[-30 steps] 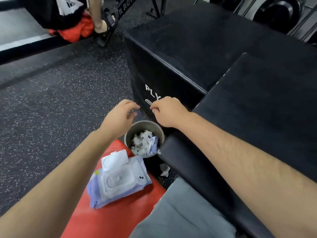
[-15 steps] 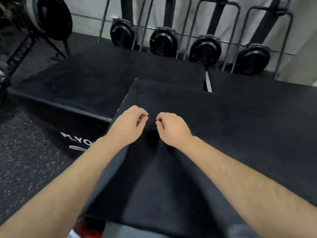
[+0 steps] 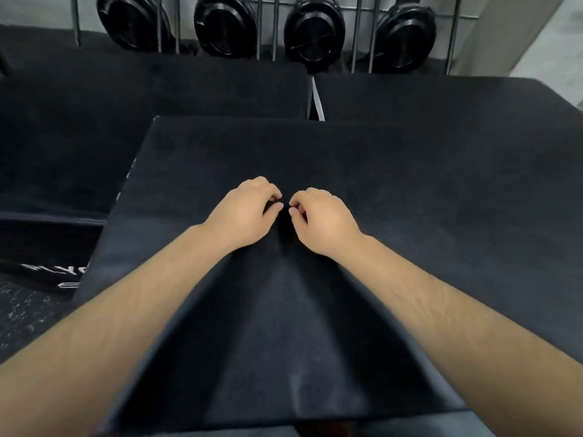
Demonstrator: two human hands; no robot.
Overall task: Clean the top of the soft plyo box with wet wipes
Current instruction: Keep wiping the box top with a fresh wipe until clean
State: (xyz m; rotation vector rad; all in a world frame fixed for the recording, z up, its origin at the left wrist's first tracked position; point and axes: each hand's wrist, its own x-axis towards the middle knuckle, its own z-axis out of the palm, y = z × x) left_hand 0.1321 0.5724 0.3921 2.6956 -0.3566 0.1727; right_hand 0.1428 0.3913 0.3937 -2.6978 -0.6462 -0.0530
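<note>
Soft plyo box (image 3: 410, 200): black, matte top, filling the centre of view from the near edge to the boxes behind. Faint pale smear on the near part of the top.

Left hand (image 3: 244, 212) and right hand (image 3: 325, 223): over the middle of the top, knuckles up, side by side, fingertips nearly meeting. Each curled into a loose fist, thumb close against forefinger. Contact with the top surface: cannot tell. Forearms bare, reaching in from the near corners.

To the left and behind: lower black box (image 3: 126, 105), white lettering on its side, standing on speckled floor (image 3: 22, 320). Behind right: another black box (image 3: 441, 99). White strap (image 3: 317, 99) in the gap between those two. Farther back: black weight plates (image 3: 312, 36) on a metal rack against a pale wall.
</note>
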